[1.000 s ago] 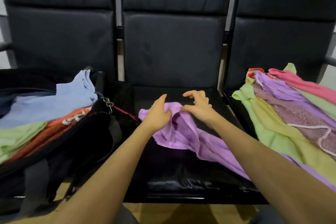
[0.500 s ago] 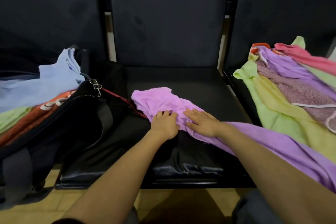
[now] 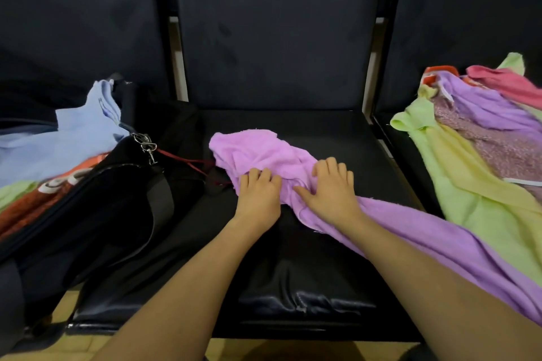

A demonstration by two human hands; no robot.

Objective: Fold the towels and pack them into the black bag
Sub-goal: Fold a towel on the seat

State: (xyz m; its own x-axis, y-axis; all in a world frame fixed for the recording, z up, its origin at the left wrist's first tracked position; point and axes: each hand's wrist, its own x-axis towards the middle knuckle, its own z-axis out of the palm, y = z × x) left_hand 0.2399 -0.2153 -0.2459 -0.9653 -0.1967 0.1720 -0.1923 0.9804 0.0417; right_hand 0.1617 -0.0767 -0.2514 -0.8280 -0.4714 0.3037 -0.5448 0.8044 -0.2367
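Observation:
A lilac towel (image 3: 255, 152) lies crumpled across the middle black seat and trails off to the lower right under my right forearm. My left hand (image 3: 258, 193) has its fingers curled into the towel's near edge. My right hand (image 3: 331, 190) presses on the cloth just right of it, fingers bent into the fabric. The black bag (image 3: 96, 208) sits open on the left seat, with light blue, orange and green towels (image 3: 73, 141) lying in it.
A pile of loose towels (image 3: 469, 161), green, yellow, purple and pink, covers the right seat. A metal clip (image 3: 145, 143) and a red cord hang from the bag toward the middle seat. The seat backs rise behind. Yellowish floor shows below.
Both hands came down from the far part of the seat toward me, dragging along the lilac towel, and now bunch its near part. The view tilted lower.

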